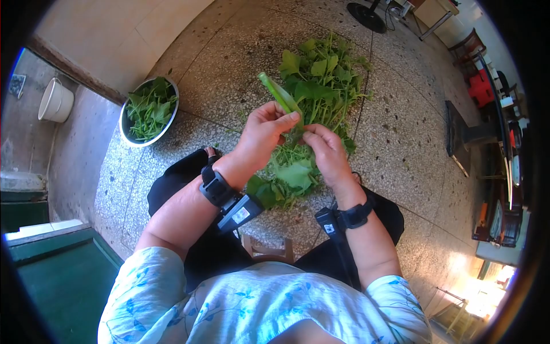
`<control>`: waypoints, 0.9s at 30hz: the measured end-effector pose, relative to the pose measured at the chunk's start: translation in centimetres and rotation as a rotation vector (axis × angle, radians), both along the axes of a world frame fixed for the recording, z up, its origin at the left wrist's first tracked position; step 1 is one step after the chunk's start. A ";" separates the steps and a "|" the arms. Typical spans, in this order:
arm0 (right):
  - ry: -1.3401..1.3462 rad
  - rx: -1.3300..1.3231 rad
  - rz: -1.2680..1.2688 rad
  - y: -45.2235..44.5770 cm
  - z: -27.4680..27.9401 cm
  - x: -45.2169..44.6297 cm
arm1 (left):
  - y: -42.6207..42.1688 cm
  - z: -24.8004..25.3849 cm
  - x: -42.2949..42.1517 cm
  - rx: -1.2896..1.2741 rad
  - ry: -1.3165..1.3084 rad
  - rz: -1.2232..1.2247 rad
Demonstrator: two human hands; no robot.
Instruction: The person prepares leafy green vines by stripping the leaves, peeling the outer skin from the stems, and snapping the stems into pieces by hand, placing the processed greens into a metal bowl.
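My left hand [260, 137] is closed around a thick green stem [277, 92] that points up and to the left. Close beside it, my right hand [327, 150] pinches at the lower end of the greens, thumb and finger pressed together; what exactly lies between them is hard to see. Beyond my hands a big heap of leafy green stalks [329, 80] lies on the speckled floor. A smaller pile of leaves and trimmings [292, 175] is beneath my hands, between my knees.
A metal basin [122, 127] holding greens stands on the floor at the left. Farther left is a white bucket [56, 102]. A wooden stool edge [268, 250] shows between my legs. A black stand base [366, 18] is at the top, and furniture lines the right side.
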State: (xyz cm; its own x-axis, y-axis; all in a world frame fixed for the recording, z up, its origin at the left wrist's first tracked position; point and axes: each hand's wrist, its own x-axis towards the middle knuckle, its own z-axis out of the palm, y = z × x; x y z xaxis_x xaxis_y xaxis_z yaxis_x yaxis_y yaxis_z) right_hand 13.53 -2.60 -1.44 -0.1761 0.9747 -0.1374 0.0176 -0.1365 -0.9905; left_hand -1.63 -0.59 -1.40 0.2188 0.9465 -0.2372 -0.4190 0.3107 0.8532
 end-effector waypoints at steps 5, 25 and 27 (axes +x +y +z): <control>0.000 0.009 -0.056 0.0 0.0 0.2 | 0.1 0.4 -0.4 -0.104 -0.019 0.056; 0.413 0.063 0.004 -0.6 0.5 0.1 | -0.8 1.0 -0.4 0.950 0.806 -0.053; 0.240 0.004 0.001 -0.3 0.6 0.1 | -1.0 1.2 -0.4 0.941 0.825 -0.041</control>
